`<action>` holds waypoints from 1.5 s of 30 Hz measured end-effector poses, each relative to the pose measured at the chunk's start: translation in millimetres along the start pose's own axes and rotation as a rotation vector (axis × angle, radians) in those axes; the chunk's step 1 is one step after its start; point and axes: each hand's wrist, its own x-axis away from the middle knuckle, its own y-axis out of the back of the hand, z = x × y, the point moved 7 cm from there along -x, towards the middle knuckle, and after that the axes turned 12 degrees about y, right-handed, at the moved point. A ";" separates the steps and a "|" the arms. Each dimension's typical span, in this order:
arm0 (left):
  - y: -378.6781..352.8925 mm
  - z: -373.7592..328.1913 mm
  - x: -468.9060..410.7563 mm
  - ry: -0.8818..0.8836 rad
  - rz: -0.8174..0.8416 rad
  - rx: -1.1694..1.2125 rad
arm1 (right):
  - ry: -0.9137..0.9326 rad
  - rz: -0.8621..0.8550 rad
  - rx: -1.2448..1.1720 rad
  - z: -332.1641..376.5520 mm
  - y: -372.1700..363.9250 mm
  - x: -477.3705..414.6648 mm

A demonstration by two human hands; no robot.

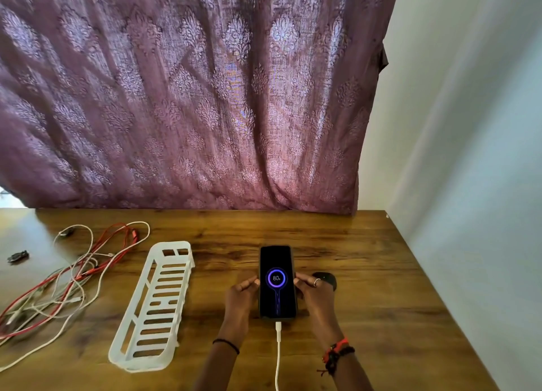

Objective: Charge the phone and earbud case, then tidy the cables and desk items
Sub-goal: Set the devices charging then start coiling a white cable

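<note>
Phone (277, 282) lies screen-up on the wooden desk (366, 302), near the front edge. We hold it by its two long sides: our left hand (240, 295) pinches the left edge and our right hand (312, 293) the right edge, fingers curled. The screen glows with a purple ring reading 80. A white charging cable (278, 349) is plugged into the end nearest us and runs off the bottom of view. Just behind our right hand sits a small dark rounded earbud case (327, 279), partly hidden. To the left lies a long white slotted tray (155, 305), and further left a loose tangle of red and white cables (67, 273). A purple patterned curtain (190, 97) hangs behind the desk.
</note>
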 end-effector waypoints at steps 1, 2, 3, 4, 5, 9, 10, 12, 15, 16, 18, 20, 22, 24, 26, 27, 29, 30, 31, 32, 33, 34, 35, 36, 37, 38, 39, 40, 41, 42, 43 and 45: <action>1.7 3.0 -1.0 0.004 -0.020 -0.026 | -0.002 0.001 0.017 -4.5 -1.0 0.5; 3.2 6.2 -1.4 0.006 -0.038 -0.046 | -0.006 -0.002 0.029 -9.0 -1.6 1.1; 5.0 9.0 -1.9 0.008 -0.052 -0.065 | -0.010 -0.005 0.037 -12.5 -2.0 1.7; 6.4 11.5 -1.8 0.004 -0.057 -0.069 | -0.019 -0.009 0.037 -15.9 -2.0 3.0; 7.1 13.6 -2.0 0.001 -0.056 -0.078 | -0.033 -0.011 0.035 -18.8 -2.2 4.5; 12.5 24.6 -13.5 -0.005 -0.080 -0.135 | -0.029 0.001 0.059 -28.4 -4.8 9.7; 13.7 26.6 -16.0 -0.005 -0.088 -0.148 | -0.026 0.003 0.067 -30.9 -5.6 10.4; 15.4 29.8 -19.1 -0.007 -0.097 -0.166 | -0.035 0.004 0.086 -36.0 -6.3 11.8; 16.3 33.6 -22.8 -0.012 -0.112 -0.208 | -0.037 -0.002 0.122 -39.4 -5.0 12.8; 16.4 34.6 -24.4 -0.020 -0.118 -0.232 | -0.031 0.004 0.142 -40.2 -5.1 12.6; 15.5 36.4 -26.9 -0.033 -0.131 -0.267 | -0.015 0.009 0.184 -40.5 -4.7 11.8; 14.4 37.7 -27.0 -0.042 -0.150 -0.286 | 0.014 0.014 0.230 -38.6 -5.9 10.4; 14.0 38.6 -28.2 -0.051 -0.171 -0.308 | 0.050 0.037 0.307 -36.4 -9.1 8.5; 13.3 38.0 -27.9 -0.061 -0.192 -0.338 | 0.072 0.060 0.374 -34.1 -11.7 8.3; 13.1 36.8 -28.1 -0.080 -0.208 -0.381 | 0.086 0.074 0.408 -34.2 -12.3 7.9; 12.7 36.0 -27.6 -0.087 -0.214 -0.403 | 0.092 0.079 0.423 -33.6 -11.9 7.6; 11.8 34.6 -26.0 -0.107 -0.217 -0.449 | 0.090 0.085 0.433 -33.5 -11.7 7.6; 12.1 33.8 -24.9 -0.123 -0.220 -0.471 | 0.095 0.087 0.436 -34.2 -12.2 6.9; 11.3 33.0 -23.4 -0.135 -0.218 -0.489 | 0.096 0.089 0.437 -34.1 -12.3 7.3; 10.9 33.6 -23.9 -0.144 -0.213 -0.502 | 0.098 0.089 0.435 -34.3 -12.1 7.5; 10.9 33.9 -23.8 -0.147 -0.204 -0.503 | 0.093 0.089 0.428 -34.5 -11.8 7.6; 11.4 33.7 -23.6 -0.156 -0.197 -0.505 | 0.087 0.088 0.412 -35.5 -11.0 7.1; 12.6 31.8 -22.8 -0.172 -0.198 -0.505 | 0.071 0.085 0.377 -36.4 -9.7 6.8; 14.5 29.2 -22.8 -0.191 -0.213 -0.511 | 0.057 0.077 0.336 -36.4 -7.9 6.4; 17.6 26.1 -23.2 -0.202 -0.236 -0.504 | 0.048 0.064 0.306 -34.9 -5.0 6.1; 19.6 22.8 -23.6 -0.212 -0.254 -0.489 | 0.051 0.052 0.286 -32.9 -2.3 4.7; 19.9 19.1 -23.1 -0.223 -0.264 -0.470 | 0.061 0.044 0.277 -29.8 1.0 3.1; 17.6 14.8 -22.1 -0.250 -0.271 -0.464 | 0.071 0.031 0.264 -27.3 5.8 1.1; 13.3 10.5 -21.1 -0.285 -0.274 -0.472 | 0.074 0.019 0.248 -24.7 10.3 -0.2; 6.4 5.9 -19.8 -0.331 -0.272 -0.489 | 0.080 0.004 0.225 -20.2 15.9 -1.5; -2.8 1.5 -17.7 -0.380 -0.261 -0.510 | 0.087 -0.018 0.197 -16.0 22.8 -3.2; -25.5 -6.3 -11.6 -0.472 -0.234 -0.564 | 0.069 -0.100 0.126 -9.2 40.3 -7.7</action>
